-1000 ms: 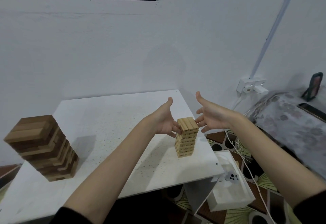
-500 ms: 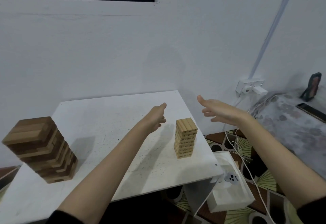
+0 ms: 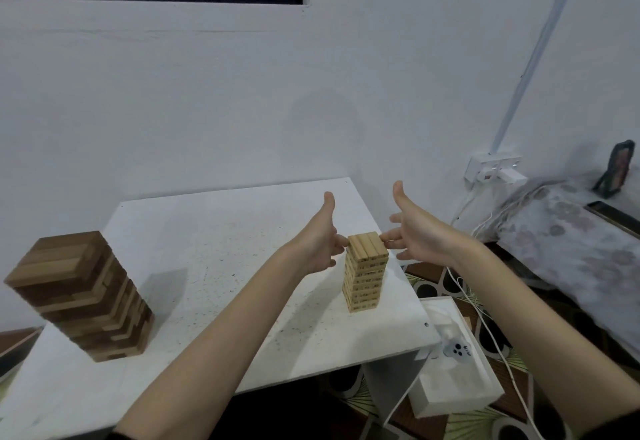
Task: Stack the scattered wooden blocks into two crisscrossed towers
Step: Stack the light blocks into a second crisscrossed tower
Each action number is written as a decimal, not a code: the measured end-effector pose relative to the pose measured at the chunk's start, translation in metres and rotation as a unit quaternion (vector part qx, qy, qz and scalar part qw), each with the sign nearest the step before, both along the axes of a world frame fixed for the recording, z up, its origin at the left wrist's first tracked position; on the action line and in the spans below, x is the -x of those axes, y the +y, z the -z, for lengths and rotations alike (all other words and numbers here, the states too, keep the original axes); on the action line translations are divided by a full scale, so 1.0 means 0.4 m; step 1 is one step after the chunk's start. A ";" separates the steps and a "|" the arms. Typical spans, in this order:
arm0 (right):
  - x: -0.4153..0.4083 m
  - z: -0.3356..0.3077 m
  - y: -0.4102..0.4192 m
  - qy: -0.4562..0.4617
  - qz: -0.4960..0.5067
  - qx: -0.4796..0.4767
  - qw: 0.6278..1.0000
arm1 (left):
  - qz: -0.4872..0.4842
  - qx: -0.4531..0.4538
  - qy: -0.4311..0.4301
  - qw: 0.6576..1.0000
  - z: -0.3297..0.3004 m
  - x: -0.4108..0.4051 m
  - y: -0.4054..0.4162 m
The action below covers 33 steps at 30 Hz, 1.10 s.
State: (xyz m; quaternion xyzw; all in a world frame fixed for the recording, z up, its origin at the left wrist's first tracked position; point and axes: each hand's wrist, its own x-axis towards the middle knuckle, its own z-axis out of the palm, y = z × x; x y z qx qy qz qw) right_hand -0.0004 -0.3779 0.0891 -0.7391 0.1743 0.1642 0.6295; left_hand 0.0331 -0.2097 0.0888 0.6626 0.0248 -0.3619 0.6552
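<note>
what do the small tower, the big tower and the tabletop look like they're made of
Small tower: pale, unpainted wood; grain lines show on top.
Big tower: wood in mixed light and dark browns, probably stained or different woods.
Tabletop: a white painted or laminated board, speckled with dark marks; its core is hidden.

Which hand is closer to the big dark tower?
The left hand. It's at the left side of the small tower, with bare table between it and the dark tower. The right hand is farther, on the small tower's right side.
</note>
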 end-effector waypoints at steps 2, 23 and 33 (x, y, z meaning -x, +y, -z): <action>-0.004 0.003 -0.002 -0.003 -0.002 -0.006 1.000 | 0.006 -0.001 -0.004 1.000 0.003 -0.005 -0.002; -0.034 0.066 -0.048 -0.148 -0.230 0.398 0.876 | 0.148 -0.263 -0.385 0.872 0.095 -0.018 0.006; -0.056 0.076 -0.051 -0.157 -0.238 0.392 0.875 | 0.135 -0.245 -0.402 0.872 0.100 -0.021 -0.011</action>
